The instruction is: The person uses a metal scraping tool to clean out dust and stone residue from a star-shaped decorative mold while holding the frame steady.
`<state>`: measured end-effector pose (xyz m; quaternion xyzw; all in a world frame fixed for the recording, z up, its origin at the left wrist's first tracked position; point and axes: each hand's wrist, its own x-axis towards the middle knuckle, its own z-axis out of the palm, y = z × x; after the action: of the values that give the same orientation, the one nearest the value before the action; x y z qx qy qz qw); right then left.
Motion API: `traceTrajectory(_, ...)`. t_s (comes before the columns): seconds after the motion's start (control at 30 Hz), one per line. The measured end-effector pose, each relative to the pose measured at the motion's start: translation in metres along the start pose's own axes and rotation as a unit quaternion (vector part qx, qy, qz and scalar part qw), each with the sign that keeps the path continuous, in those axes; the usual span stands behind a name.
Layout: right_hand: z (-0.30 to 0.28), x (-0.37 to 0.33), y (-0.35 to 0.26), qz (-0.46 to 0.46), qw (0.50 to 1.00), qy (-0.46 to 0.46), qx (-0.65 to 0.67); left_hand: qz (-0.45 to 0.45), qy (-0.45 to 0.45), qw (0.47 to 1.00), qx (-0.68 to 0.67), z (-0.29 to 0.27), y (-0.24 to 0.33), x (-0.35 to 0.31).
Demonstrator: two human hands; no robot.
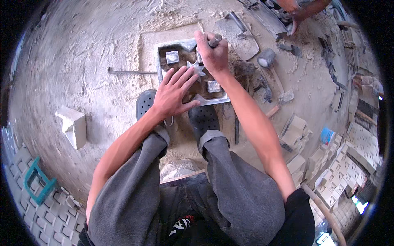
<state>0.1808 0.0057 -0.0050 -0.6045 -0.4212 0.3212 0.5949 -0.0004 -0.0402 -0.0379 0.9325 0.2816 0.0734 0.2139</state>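
Note:
A metal mould frame (158, 53) lies on the dusty floor just beyond my feet. Inside it are a pale star-shaped piece (200, 69), a square block (172, 57) at the far left and another square block (214, 86) at the near right. My left hand (174, 91) is spread with its fingers out over the near left part of the mould, its fingertips close to the star. My right hand (213, 57) closes around the handle (214, 40) of a tool at the mould's far right side. The tool's lower end is hidden behind that hand.
Beyond the mould at the right lie a flat shovel-like blade (242, 35) and a mallet (266, 57). A thin metal rod (131, 72) points left. A pale block (73, 126) sits at left. Another person's hand (297, 20) works at the top right. Patterned blocks (340, 176) stand at right.

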Motion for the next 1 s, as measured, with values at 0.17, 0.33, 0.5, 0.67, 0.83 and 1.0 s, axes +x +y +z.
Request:
traceTrajectory(0.17,0.001,0.012,-0.027,0.035,0.997,0.049,0.042,0.0,0.001,1.0,-0.008,0.001,-0.002,-0.004)
traceTrajectory(0.33,-0.005,0.014,-0.052,-0.008,0.995,0.001,0.103,-0.001,0.008,1.0,-0.009,0.002,-0.007,-0.008)
traceTrajectory(0.5,0.001,0.006,0.003,0.017,0.997,-0.041,-0.067,0.015,0.018,1.0,-0.012,0.005,-0.005,-0.001)
traceTrajectory(0.67,0.005,0.013,-0.049,0.032,0.998,-0.04,0.024,-0.003,0.009,1.0,-0.015,0.003,-0.008,-0.01)
traceTrajectory(0.83,-0.001,-0.005,-0.006,-0.033,0.995,-0.075,-0.063,0.003,0.013,1.0,-0.013,0.003,-0.004,-0.004)
traceTrajectory(1.0,0.005,0.022,-0.009,-0.017,0.993,-0.088,-0.072,-0.002,0.005,1.0,-0.008,0.006,-0.006,-0.006)
